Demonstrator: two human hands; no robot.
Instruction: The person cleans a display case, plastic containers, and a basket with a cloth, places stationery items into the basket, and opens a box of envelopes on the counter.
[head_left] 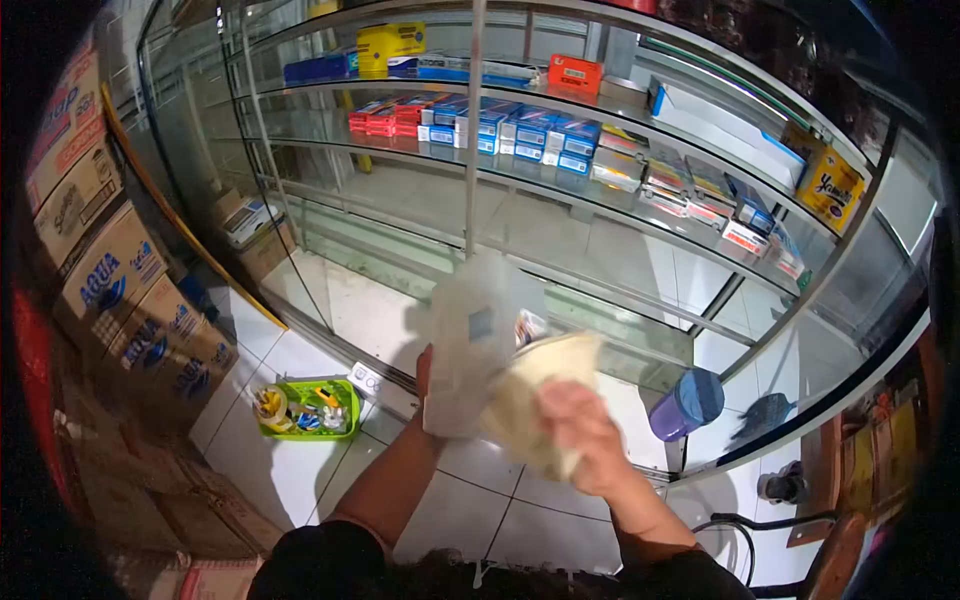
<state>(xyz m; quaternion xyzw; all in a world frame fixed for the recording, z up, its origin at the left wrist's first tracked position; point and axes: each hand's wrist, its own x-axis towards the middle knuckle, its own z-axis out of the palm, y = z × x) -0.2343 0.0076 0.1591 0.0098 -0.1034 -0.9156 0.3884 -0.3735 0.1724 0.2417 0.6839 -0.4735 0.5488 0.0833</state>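
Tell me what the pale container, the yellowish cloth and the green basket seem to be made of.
Pale container: probably plastic with a frosted finish; its walls look cloudy and translucent.
Yellowish cloth: likely matte fabric; it looks limp and shineless, though blur hides any weave.
Green basket: seemingly smooth plastic, judging by its even, bright colour.

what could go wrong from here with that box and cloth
The plastic box could slip: the left hand shows only at its edge, so how firm its grip is can't be judged.

The box might knock the glass cabinet, which stands right in front of it.

The right hand, blurred with the cloth, could perhaps swing wide and tip the purple tub nearby.
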